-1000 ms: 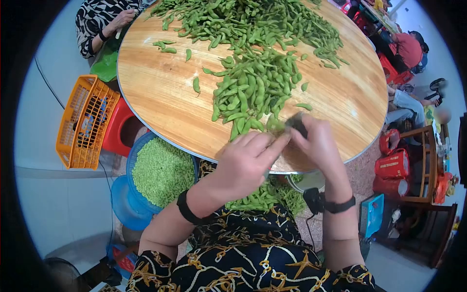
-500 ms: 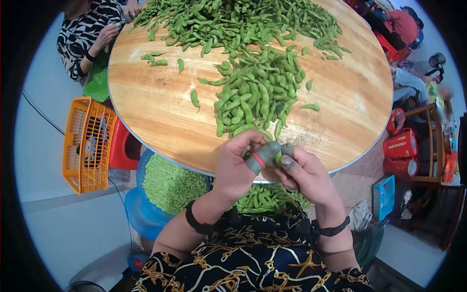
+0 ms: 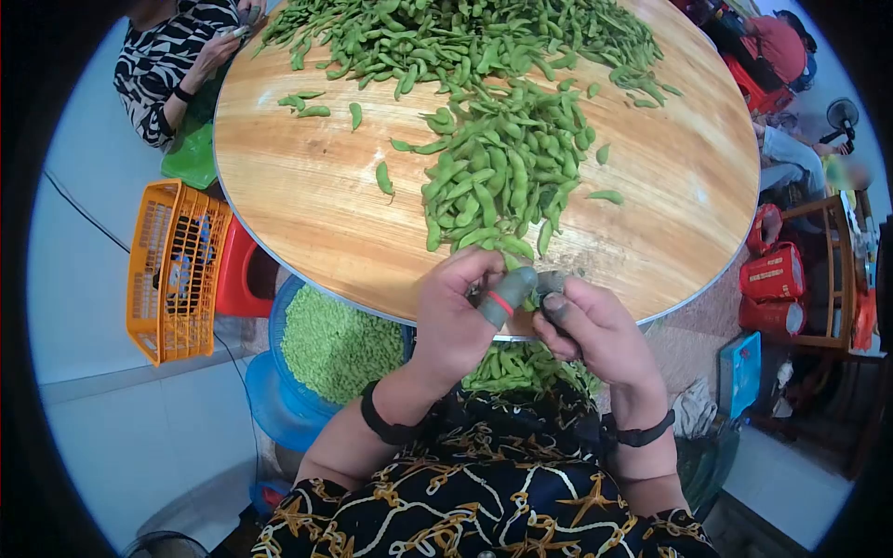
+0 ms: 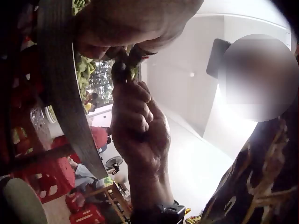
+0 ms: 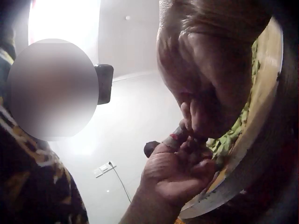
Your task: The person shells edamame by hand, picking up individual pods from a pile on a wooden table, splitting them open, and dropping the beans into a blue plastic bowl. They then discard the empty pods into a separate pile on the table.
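Both hands meet at the near edge of the round wooden table (image 3: pixel 307 223). My left hand (image 3: pixel 451 312) pinches a green edamame pod (image 3: pixel 529 303), mostly hidden by the thumbs; its thumb wears a grey-green cover with a red band. From the other side my right hand (image 3: pixel 605 335) pinches the same pod, its thumb and forefinger covered in dark grey. In the left wrist view the right hand (image 4: pixel 140 116) points up to the left fingers; in the right wrist view the left hand (image 5: pixel 175 175) is palm up. A pile of edamame pods (image 3: pixel 502 172) lies just beyond the fingertips.
A larger heap of pods (image 3: pixel 446 42) covers the far side. Below the table's left edge stands a blue basket (image 3: pixel 277 321) of shelled beans (image 3: pixel 335 344), near an orange crate (image 3: pixel 177 270) and red stool (image 3: pixel 244 274). More pods (image 3: pixel 521 367) lie below the near edge. Another person (image 3: pixel 177 65) sits far left.
My hands have drawn back from the pile's near end and turned thumbs up around a pod. Over the last half second they stay nearly in place, working at it.
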Demonstrator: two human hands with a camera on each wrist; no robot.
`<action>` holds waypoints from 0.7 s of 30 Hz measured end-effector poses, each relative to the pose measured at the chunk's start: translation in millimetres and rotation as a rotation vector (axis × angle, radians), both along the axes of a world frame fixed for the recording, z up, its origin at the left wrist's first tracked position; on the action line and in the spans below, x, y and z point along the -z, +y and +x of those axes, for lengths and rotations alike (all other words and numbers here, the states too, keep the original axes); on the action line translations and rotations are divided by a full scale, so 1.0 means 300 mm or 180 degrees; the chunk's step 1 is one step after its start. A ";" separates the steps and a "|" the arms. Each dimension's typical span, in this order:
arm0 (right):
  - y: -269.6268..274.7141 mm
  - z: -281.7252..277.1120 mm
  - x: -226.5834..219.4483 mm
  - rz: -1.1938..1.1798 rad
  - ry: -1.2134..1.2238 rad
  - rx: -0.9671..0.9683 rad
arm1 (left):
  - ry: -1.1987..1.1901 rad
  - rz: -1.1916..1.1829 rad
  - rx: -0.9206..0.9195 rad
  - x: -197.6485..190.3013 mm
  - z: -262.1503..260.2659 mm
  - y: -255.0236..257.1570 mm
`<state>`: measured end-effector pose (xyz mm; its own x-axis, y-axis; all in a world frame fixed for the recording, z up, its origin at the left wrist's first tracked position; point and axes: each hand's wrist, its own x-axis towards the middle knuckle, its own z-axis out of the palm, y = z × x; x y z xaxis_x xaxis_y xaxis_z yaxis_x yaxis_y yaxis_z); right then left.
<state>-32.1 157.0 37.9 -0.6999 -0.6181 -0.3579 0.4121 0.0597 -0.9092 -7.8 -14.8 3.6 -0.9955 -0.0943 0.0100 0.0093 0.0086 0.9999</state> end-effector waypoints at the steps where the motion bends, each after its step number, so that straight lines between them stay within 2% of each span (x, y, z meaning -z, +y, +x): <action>1: 0.001 -0.003 -0.001 0.0205 0.0089 -0.0045 | 0.0108 -0.0374 -0.0018 -0.015 0.004 0.002; 2: -0.001 -0.001 0.005 0.0215 0.0085 -0.0054 | 0.0206 -0.0745 -0.0030 -0.028 0.006 0.007; 4: -0.003 0.014 0.024 0.0295 0.0689 0.0015 | 0.0338 -0.0631 0.0043 -0.043 0.016 0.022; 5: 0.001 0.019 0.024 0.0287 0.0671 0.0003 | 0.0488 -0.0539 0.0126 -0.046 0.019 0.026; 6: 0.006 0.020 0.021 0.0109 0.0452 -0.0008 | 0.0475 -0.0553 0.0121 -0.032 0.017 0.027; 8: 0.024 0.019 0.029 -0.0082 0.0220 -0.0023 | 0.0264 0.0639 0.0530 0.008 0.011 0.029; 9: 0.035 0.020 0.038 -0.0457 -0.0338 -0.0063 | 0.0241 0.0630 0.0523 0.009 0.004 0.027; 10: 0.046 0.021 0.045 -0.0828 -0.0896 -0.0109 | 0.0326 0.0985 0.0842 0.008 -0.006 0.024; 11: 0.053 0.020 0.049 -0.0838 -0.0910 -0.0127 | 0.0421 0.1336 0.1153 0.005 -0.012 0.027; 12: 0.054 0.018 0.054 -0.0924 -0.1002 -0.0082 | 0.0199 0.1611 0.1103 -0.003 -0.014 0.037; 13: 0.053 0.019 0.056 -0.1010 -0.1102 -0.0032 | 0.0189 0.1590 0.1082 -0.009 -0.011 0.045; 14: 0.055 0.015 0.058 -0.1023 -0.1115 -0.0057 | -0.0051 0.1176 0.0847 -0.014 -0.004 0.055; 15: 0.056 0.009 0.060 -0.0584 -0.0418 0.0067 | -0.0283 0.0762 0.0610 -0.019 0.002 0.065; 16: 0.056 0.001 0.061 -0.0144 0.0285 0.0193 | -0.0278 0.0748 0.0587 -0.026 0.007 0.073; 17: 0.055 -0.007 0.067 -0.0159 0.0285 0.0169 | -0.0247 0.0006 0.0474 -0.034 0.012 0.082; 18: 0.054 -0.011 0.077 0.0266 0.1028 0.0271 | -0.0229 -0.0732 0.0356 -0.043 0.017 0.090; 19: 0.055 -0.015 0.083 0.0690 0.1775 0.0372 | -0.0241 -0.0737 0.0330 -0.051 0.018 0.096; 20: 0.062 -0.026 0.081 0.0670 0.1780 0.0321 | -0.0501 0.0105 0.0367 -0.060 0.014 0.104; 21: 0.063 -0.033 0.077 0.0535 0.1213 0.0388 | -0.0742 0.0958 0.0419 -0.067 0.012 0.106</action>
<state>-41.9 176.0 14.9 -0.8657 -0.4780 -0.1486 0.0622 0.1917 -0.9795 -4.0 16.9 23.7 -0.9716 0.0700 -0.2261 -0.2367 -0.2711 0.9330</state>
